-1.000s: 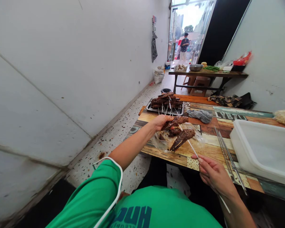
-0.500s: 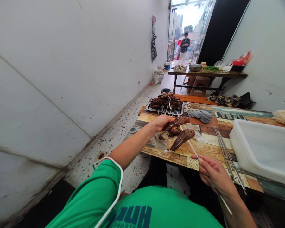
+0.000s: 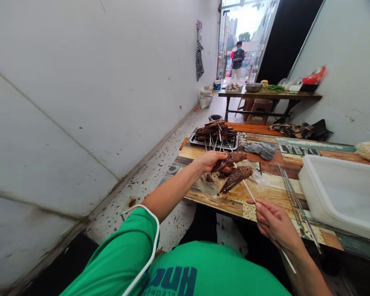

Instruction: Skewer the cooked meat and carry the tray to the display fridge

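My left hand (image 3: 211, 160) is closed around one end of a glossy dark brown piece of meat (image 3: 234, 157). A pale thin skewer (image 3: 249, 190) is held in my right hand (image 3: 276, 224), its rear end sticking out below the wrist. A second brown meat piece (image 3: 236, 180) is threaded on the skewer. The skewer's white tip shows just past it, against the lower edge of the left-hand piece; whether it has entered cannot be told. Beneath lies a clear plastic bag (image 3: 256, 176) with more dark pieces, partly hidden.
A metal tray (image 3: 234, 144) heaped with skewered meat (image 3: 216, 130) stands at the table's far left. Nearby are a grey cloth (image 3: 260, 150), metal skewers (image 3: 292, 197) and a white plastic tub (image 3: 336, 205). A person (image 3: 238, 59) stands by the glass door, behind another table (image 3: 271, 95).
My right hand and the skewer have shifted slightly left and up, bringing the threaded piece a little closer to the left-hand piece. My left hand has barely moved.
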A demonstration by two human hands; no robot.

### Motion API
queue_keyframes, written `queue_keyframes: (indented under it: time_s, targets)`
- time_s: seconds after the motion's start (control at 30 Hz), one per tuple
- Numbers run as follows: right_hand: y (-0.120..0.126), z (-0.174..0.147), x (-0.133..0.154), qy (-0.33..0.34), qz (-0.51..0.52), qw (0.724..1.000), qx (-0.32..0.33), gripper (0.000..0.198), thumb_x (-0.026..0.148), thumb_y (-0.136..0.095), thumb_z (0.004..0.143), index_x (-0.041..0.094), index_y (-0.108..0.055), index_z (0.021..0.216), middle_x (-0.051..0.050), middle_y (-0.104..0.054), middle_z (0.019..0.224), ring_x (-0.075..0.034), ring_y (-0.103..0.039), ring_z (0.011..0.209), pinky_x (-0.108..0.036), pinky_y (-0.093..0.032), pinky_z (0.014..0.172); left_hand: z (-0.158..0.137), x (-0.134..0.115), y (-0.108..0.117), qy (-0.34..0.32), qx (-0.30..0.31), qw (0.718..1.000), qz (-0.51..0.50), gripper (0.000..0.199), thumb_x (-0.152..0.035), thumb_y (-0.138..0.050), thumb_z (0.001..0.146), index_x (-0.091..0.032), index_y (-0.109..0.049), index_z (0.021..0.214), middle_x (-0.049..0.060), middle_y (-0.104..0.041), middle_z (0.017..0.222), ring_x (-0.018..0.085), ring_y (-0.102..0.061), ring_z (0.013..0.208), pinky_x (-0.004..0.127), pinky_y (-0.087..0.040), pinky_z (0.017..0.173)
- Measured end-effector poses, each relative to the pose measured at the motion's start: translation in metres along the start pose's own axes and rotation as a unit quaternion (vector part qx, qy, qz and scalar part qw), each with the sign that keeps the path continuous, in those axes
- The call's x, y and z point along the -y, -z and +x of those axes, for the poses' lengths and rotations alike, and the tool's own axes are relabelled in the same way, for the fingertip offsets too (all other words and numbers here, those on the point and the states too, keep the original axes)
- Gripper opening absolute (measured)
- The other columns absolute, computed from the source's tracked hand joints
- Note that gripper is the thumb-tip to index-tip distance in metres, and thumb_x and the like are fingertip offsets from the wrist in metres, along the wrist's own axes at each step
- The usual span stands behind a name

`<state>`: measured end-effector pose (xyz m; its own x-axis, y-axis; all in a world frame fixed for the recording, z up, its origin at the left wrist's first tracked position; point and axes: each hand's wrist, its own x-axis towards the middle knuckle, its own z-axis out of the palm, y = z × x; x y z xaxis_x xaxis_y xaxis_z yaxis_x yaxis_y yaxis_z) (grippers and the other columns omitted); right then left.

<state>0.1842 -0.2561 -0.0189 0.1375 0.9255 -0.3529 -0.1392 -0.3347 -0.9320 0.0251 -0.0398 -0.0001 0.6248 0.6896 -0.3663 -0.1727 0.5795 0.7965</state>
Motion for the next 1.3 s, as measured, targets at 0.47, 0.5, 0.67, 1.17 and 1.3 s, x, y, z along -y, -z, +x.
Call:
queue_keyframes:
  time_s: [0.47,0.5,0.67,1.17,1.3]
  targets:
    - [-0.01,0.002,0.006,0.01,0.008,1.0,-0.011,0.068,0.059,-0.074,0.064,0.011,-0.064,0.111,0.014,-0.028,0.044,-0.001,-0.019,0.029,-0.017,-0.016,0.032,-0.005,0.003,-0.003,0.004,0.036,0.999,-0.003,0.012,-0.003,-0.058,0.083,-0.007,-0.068,0.088,0.007,-0.068,0.068,0.013,-0.062,0.056,0.025,-0.056,0.054]
    - [-0.01,0.002,0.007,0.009,0.008,1.0,-0.011,0.069,0.059,-0.074,0.063,0.011,-0.064,0.111,0.014,-0.028,0.044,-0.001,-0.019,0.029,-0.017,-0.016,0.032,-0.005,0.003,-0.004,0.005,0.035,0.999,-0.002,0.013,-0.003,-0.056,0.084,-0.007,-0.068,0.088,0.006,-0.068,0.068,0.013,-0.062,0.056,0.025,-0.056,0.054]
    - [-0.011,0.005,0.008,0.009,0.01,1.0,-0.01,0.07,0.06,-0.075,0.062,0.01,-0.063,0.11,0.014,-0.029,0.043,-0.001,-0.019,0.028,-0.017,-0.016,0.031,-0.005,0.003,-0.004,0.006,0.029,1.0,-0.003,0.012,-0.002,-0.056,0.084,-0.008,-0.066,0.082,0.007,-0.068,0.069,0.013,-0.062,0.055,0.026,-0.056,0.052]
    - [-0.014,0.013,0.011,0.026,0.021,0.999,-0.01,0.063,0.057,-0.074,0.063,0.012,-0.062,0.106,0.014,-0.03,0.043,-0.001,-0.02,0.027,-0.017,-0.018,0.032,-0.002,0.006,-0.006,0.012,0.041,0.999,-0.004,0.013,-0.003,-0.055,0.084,-0.009,-0.066,0.086,0.007,-0.068,0.072,0.013,-0.062,0.057,0.026,-0.055,0.055]
    - [-0.013,0.02,0.012,0.032,0.024,0.999,-0.004,0.06,0.055,-0.076,0.063,0.013,-0.059,0.101,0.015,-0.031,0.042,-0.001,-0.021,0.027,-0.017,-0.018,0.032,0.003,0.01,-0.006,0.007,0.036,0.999,-0.001,0.012,-0.004,-0.055,0.085,-0.01,-0.063,0.079,0.005,-0.067,0.07,0.012,-0.061,0.057,0.025,-0.055,0.055]
